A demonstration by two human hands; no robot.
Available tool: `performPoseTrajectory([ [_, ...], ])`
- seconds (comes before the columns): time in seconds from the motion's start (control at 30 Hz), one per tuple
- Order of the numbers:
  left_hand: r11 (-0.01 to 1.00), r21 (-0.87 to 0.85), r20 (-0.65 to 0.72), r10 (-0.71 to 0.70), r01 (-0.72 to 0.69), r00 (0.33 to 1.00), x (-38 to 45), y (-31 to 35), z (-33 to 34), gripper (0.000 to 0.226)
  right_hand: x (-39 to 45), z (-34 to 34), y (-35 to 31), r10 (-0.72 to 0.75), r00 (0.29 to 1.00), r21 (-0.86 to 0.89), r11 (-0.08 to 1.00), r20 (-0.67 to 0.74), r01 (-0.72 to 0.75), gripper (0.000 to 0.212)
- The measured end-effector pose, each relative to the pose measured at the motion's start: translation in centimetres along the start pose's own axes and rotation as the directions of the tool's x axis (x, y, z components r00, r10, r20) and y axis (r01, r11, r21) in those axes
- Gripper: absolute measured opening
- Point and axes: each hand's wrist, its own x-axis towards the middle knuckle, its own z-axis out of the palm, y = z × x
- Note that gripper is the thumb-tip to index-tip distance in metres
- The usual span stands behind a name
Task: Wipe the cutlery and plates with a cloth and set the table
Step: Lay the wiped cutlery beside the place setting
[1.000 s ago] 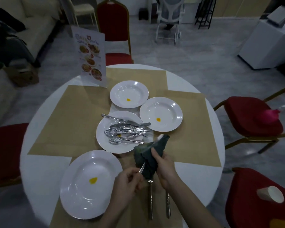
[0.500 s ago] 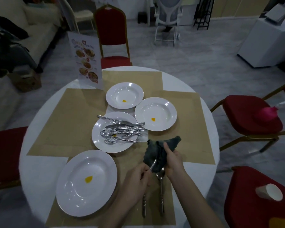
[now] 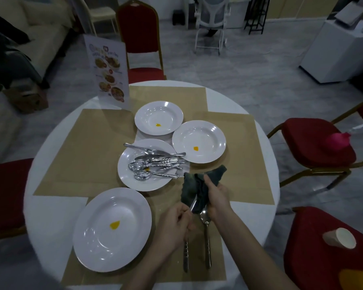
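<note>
Two hands are at work near the table's near edge: a knife is pinched in the left hand, apparently so its blade can be drawn through the dark cloth bunched in the closed right hand. Beside them a spoon is laid on the placemat, probably already wiped. Unwiped cutlery is piled on the middle plate. Only yellow spots are seen in the other three plates; the nearest plate is at the left.
</note>
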Motion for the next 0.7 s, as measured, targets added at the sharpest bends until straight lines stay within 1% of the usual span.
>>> performPoseTrajectory([
  [0.07, 1.000, -0.030, -0.042, -0.007, 0.005, 0.999, -0.3, -0.4, -0.2, 0.019, -1.6, 0.7, 1.2, -0.018, 0.996, -0.060, 0.998, 0.082, 0.023, 0.023],
  [0.13, 0.999, -0.032, -0.062, -0.015, 0.013, 0.998, -0.5, -0.7, -0.4, 0.020, -3.0, 0.9, 2.2, -0.007, 0.989, -0.076, 0.997, 0.151, 0.019, 0.014],
  [0.2, 0.999, -0.027, -0.045, -0.025, 0.024, 0.999, -0.8, -0.8, -0.4, 0.018, -2.8, 0.9, 2.2, 0.004, 0.990, -0.077, 0.997, 0.142, 0.007, 0.014],
  [0.3, 1.000, -0.007, -0.006, -0.003, 0.003, 1.000, -0.8, -0.2, -0.7, 0.017, -0.8, 0.9, 0.7, 0.025, 0.998, -0.053, 0.998, 0.066, -0.022, 0.022],
  [0.4, 0.999, 0.018, 0.003, 0.027, -0.027, 1.000, -0.7, 0.3, -1.0, 0.017, 0.2, 1.1, -0.2, -0.010, 0.999, -0.022, 1.000, 0.046, 0.011, 0.027],
  [0.47, 0.999, 0.034, -0.004, 0.038, -0.038, 0.999, -0.8, 0.2, -1.1, 0.017, -0.2, 1.1, 0.0, -0.055, 0.997, -0.031, 0.998, 0.063, 0.057, 0.023],
  [0.53, 0.998, 0.040, -0.038, 0.048, -0.047, 0.998, -1.0, -0.3, -1.0, 0.019, -1.8, 1.1, 0.9, -0.099, 0.986, -0.081, 0.991, 0.132, 0.110, 0.015],
  [0.6, 0.998, 0.055, -0.060, 0.036, -0.033, 0.998, -1.2, -1.0, -0.8, 0.020, -3.4, 0.8, 2.5, -0.095, 0.974, -0.136, 0.983, 0.204, 0.124, 0.015],
  [0.63, 0.998, 0.057, -0.058, 0.029, -0.026, 0.998, -1.5, -1.3, -0.8, 0.020, -3.6, 0.6, 3.1, -0.086, 0.973, -0.157, 0.980, 0.215, 0.121, 0.017],
  [0.7, 0.998, 0.052, -0.028, 0.018, -0.017, 0.999, -2.0, -1.6, -0.6, 0.019, -2.6, 0.1, 2.8, -0.076, 0.983, -0.181, 0.978, 0.167, 0.106, 0.020],
])
